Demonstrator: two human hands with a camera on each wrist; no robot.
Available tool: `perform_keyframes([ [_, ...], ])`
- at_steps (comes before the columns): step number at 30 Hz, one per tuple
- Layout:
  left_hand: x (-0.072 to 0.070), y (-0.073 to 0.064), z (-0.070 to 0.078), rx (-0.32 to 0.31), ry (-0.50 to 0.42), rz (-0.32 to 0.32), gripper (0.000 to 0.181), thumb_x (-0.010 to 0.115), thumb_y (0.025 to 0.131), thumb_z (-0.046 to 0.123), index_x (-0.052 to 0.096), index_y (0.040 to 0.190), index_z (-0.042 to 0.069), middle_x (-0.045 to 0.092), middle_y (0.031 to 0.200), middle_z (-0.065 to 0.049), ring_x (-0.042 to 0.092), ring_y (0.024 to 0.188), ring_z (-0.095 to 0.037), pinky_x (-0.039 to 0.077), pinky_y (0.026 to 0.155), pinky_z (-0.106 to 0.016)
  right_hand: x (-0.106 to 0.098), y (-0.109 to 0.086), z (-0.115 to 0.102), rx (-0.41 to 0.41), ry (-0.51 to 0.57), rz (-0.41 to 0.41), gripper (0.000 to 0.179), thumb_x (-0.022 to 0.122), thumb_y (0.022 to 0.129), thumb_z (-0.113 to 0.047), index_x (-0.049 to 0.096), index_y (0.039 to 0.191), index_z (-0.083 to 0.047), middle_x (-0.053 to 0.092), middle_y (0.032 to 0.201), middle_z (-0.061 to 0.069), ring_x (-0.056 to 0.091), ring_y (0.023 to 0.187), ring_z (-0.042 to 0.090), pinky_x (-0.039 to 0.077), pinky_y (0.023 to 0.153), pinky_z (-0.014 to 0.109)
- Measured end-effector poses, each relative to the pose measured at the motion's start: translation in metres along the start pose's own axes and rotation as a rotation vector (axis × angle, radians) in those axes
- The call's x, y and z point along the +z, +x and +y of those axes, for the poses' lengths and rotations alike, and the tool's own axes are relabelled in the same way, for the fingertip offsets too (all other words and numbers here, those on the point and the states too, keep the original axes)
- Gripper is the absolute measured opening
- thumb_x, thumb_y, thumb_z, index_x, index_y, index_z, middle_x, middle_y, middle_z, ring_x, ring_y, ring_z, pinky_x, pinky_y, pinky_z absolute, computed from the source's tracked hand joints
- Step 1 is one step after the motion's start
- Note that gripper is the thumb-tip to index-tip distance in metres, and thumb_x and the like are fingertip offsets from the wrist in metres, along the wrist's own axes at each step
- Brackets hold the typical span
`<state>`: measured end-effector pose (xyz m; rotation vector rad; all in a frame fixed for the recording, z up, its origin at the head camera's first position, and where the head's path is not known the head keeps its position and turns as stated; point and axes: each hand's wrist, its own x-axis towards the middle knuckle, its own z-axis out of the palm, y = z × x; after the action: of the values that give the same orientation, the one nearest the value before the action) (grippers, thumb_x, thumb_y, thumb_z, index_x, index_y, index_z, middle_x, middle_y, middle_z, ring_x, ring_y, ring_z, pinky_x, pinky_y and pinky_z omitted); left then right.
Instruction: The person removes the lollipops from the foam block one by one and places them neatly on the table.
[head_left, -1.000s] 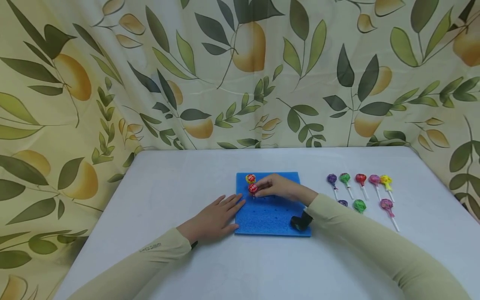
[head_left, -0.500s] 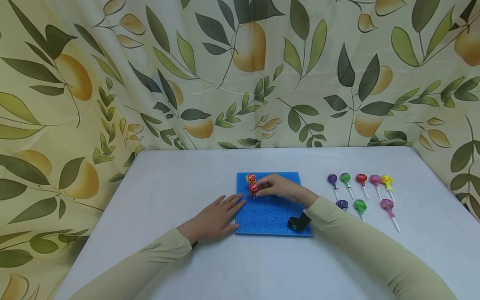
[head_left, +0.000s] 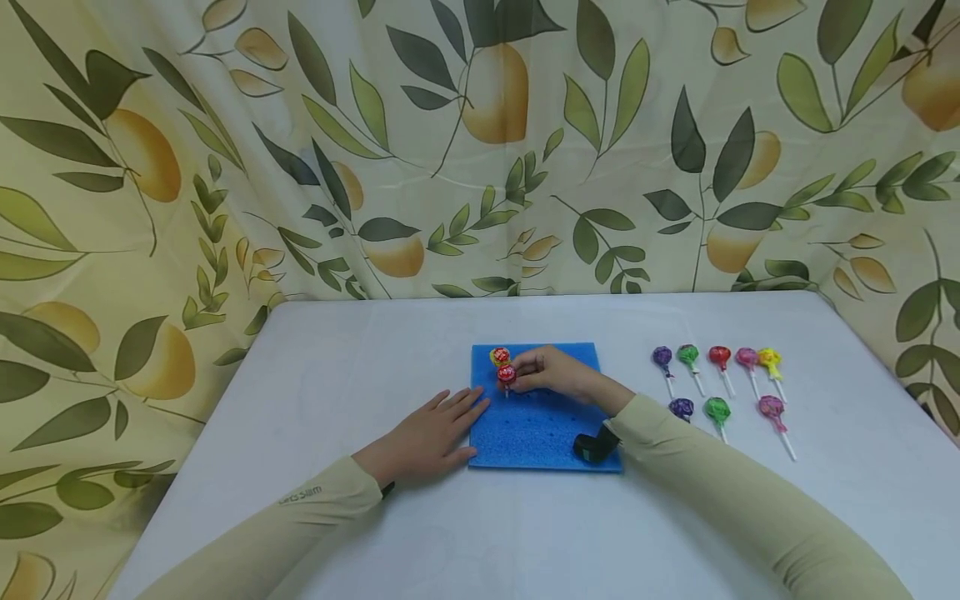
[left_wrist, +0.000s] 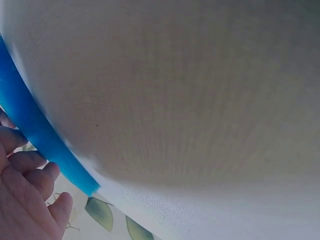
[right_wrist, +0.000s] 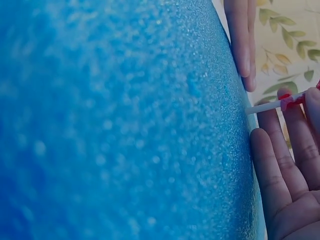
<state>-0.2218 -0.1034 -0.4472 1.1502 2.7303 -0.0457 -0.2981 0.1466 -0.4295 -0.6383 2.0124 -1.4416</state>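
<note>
My right hand (head_left: 558,373) pinches a red lollipop (head_left: 507,374) between thumb and fingers over the upper left of a blue foam board (head_left: 525,442). In the right wrist view the lollipop's white stick (right_wrist: 265,107) points down, its end right at the foam surface. Just behind it, a red and yellow lollipop (head_left: 499,356) stands in the board. My left hand (head_left: 427,437) lies with fingers spread and straight, fingertips on the board's left edge. From the left wrist view, those fingers (left_wrist: 37,180) show beside the blue edge.
Several wrapped lollipops lie to the right on the white table (head_left: 337,350): purple (head_left: 662,357), green (head_left: 688,355), red (head_left: 720,358), pink (head_left: 747,358) and yellow (head_left: 769,360) in a back row. More lie in front, partly behind the right sleeve (head_left: 720,475). Small holes dot the foam.
The right forearm has shifted slightly toward me, baring more of the front purple and green lollipops. The right hand keeps its grip on the red lollipop; the left hand stays put.
</note>
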Motion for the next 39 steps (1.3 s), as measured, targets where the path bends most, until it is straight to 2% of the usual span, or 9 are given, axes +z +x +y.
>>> perform_keyframes([
  [9, 0.0, 0.0, 0.001, 0.001, -0.005, 0.004, 0.068, 0.036, 0.097, 0.051, 0.015, 0.152, 0.015, 0.011, 0.16, -0.004, 0.015, 0.147, -0.021, 0.016, 0.12, -0.043, 0.001, -0.001, 0.001, -0.005, 0.079, 0.02, 0.027, 0.065, 0.088, -0.01, 0.061, 0.109, 0.006, 0.071, 0.107, 0.015, 0.068, 0.1, 0.017, 0.053, 0.09, 0.029],
  [16, -0.003, -0.001, 0.002, 0.002, -0.002, 0.003, 0.069, 0.036, 0.097, 0.051, 0.015, 0.152, 0.015, 0.011, 0.16, -0.004, 0.015, 0.147, -0.022, 0.016, 0.12, -0.043, 0.001, -0.002, -0.002, -0.024, 0.051, 0.048, 0.026, 0.066, 0.087, -0.011, 0.063, 0.106, 0.007, 0.072, 0.1, 0.012, 0.069, 0.092, 0.017, 0.055, 0.085, 0.028],
  [27, -0.004, -0.003, 0.001, -0.007, -0.002, 0.002, 0.069, 0.037, 0.097, 0.05, 0.015, 0.152, 0.015, 0.012, 0.16, -0.004, 0.016, 0.147, -0.022, 0.017, 0.119, -0.043, 0.006, -0.008, -0.009, -0.009, 0.044, 0.061, 0.02, 0.068, 0.086, -0.011, 0.063, 0.097, 0.005, 0.073, 0.087, 0.006, 0.07, 0.08, 0.014, 0.058, 0.076, 0.034],
  [35, -0.001, -0.002, 0.002, -0.011, -0.005, -0.016, 0.069, 0.036, 0.097, 0.05, 0.014, 0.152, 0.015, 0.011, 0.16, -0.004, 0.016, 0.147, -0.023, 0.018, 0.119, -0.043, 0.007, -0.022, -0.005, -0.027, 0.022, 0.13, 0.019, 0.069, 0.084, -0.013, 0.063, 0.091, 0.004, 0.073, 0.082, 0.004, 0.07, 0.075, 0.012, 0.059, 0.069, 0.032],
  [39, -0.001, -0.001, 0.002, -0.022, 0.005, -0.01, 0.07, 0.037, 0.097, 0.051, 0.015, 0.152, 0.016, 0.012, 0.16, -0.004, 0.017, 0.147, -0.023, 0.019, 0.119, -0.044, 0.006, -0.032, -0.008, -0.009, 0.027, 0.182, 0.02, 0.071, 0.083, -0.015, 0.063, 0.09, 0.002, 0.072, 0.081, 0.002, 0.07, 0.076, 0.013, 0.059, 0.069, 0.032],
])
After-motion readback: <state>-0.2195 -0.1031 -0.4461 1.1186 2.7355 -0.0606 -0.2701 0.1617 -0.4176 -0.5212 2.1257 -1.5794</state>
